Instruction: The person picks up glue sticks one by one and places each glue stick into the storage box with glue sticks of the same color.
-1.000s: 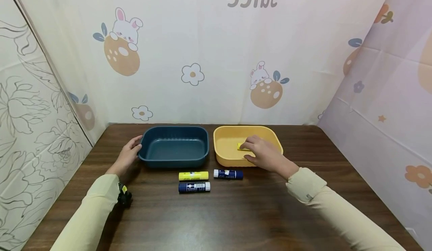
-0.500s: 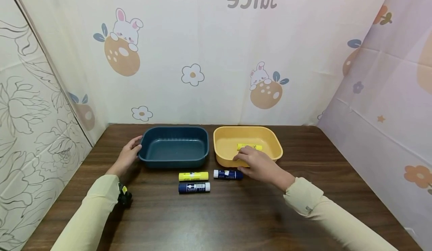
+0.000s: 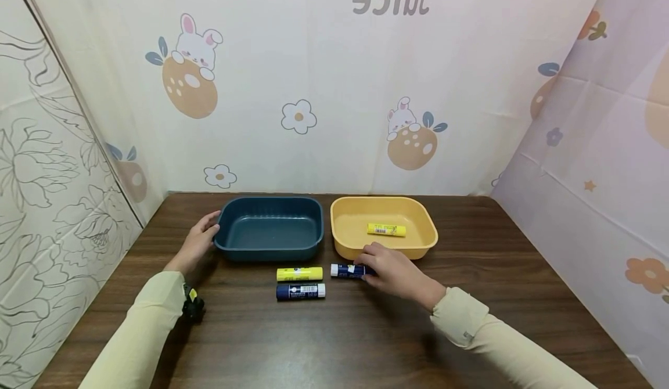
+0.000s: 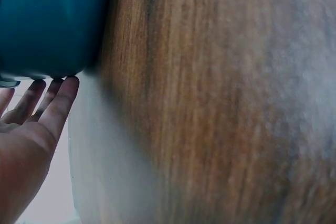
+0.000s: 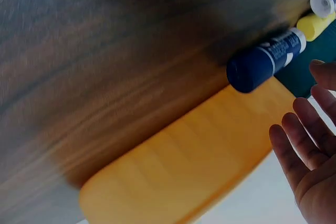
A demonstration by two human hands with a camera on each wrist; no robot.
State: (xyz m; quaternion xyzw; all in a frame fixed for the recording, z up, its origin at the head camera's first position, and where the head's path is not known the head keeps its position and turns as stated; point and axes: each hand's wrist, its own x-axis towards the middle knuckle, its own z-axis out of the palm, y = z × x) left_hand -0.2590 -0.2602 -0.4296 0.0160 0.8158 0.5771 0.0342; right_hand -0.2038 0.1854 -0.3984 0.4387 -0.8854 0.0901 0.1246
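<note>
In the head view a navy glue stick [image 3: 349, 270] with a white end lies before the yellow bin [image 3: 341, 245]. My right hand [image 3: 392, 270] hovers over its right end, hiding that part. The right wrist view shows the fingers [image 5: 310, 142] of this hand spread and apart from the navy glue stick [image 5: 265, 59]. My left hand [image 3: 197, 241] touches the left side of the dark blue bin [image 3: 269, 254]; in the left wrist view its straight fingertips [image 4: 71, 83] press against the bin wall [image 4: 47, 30]. A yellow glue stick [image 3: 387, 230] rests inside the yellow bin.
A second yellow glue stick [image 3: 299, 273] and another navy glue stick [image 3: 300, 291] lie side by side before the dark blue bin. Both bins stand at the back of the wooden table [image 3: 324, 348], near a printed curtain [image 3: 334, 58].
My right hand has left the yellow glue stick in the yellow bin and come back over the rim, down and left, to the navy glue stick. The left hand has stayed put.
</note>
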